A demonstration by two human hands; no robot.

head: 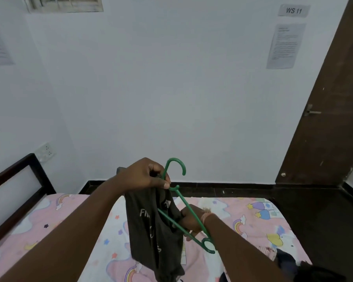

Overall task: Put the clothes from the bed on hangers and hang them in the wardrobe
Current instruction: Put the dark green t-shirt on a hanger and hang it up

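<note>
Above the pink rainbow bed (pixel 253 216), the left hand (pixel 145 174) pinches the green plastic hanger (pixel 189 210) and the dark grey printed shirt (pixel 151 231); the right hand (pixel 190 220) grips the shirt, which may slip off.

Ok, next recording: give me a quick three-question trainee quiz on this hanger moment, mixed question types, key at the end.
1. True or false: the green hanger already hangs on a wardrobe rail.
2. Multiple choice: what does the left hand grip? A) the hanger's neck together with the top of the dark garment; B) the door handle; C) nothing.
3. Short answer: where is the right hand, and what lies under everything?

Key
1. False: it is held in the air above the bed.
2. A.
3. At the garment's edge, behind the hanger's lower arm, seemingly gripping fabric; the bed with the pink rainbow-print sheet lies below.
</note>
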